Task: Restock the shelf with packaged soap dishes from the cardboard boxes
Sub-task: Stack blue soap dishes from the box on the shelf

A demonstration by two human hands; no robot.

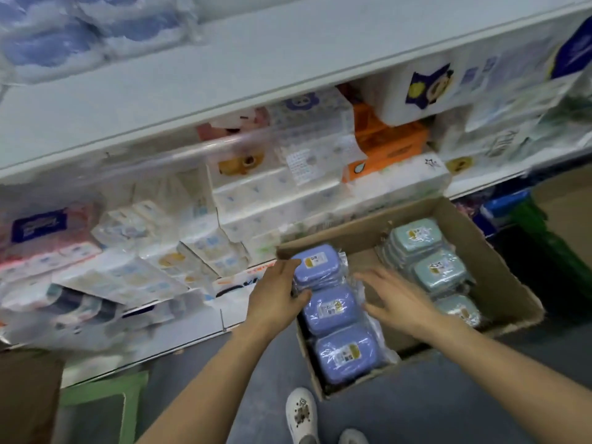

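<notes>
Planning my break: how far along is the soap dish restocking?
Early. No soap dishes show on the shelf. The left hand grips the blue stack; the right hand reaches in, open. Left: blue and green dishes fill the cardboard box.

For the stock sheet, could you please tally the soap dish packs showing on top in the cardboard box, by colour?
Blue soap dish packs: 3 showing on top
Green soap dish packs: 3 showing on top
Total: 6; any packs beneath cannot be counted.
</notes>
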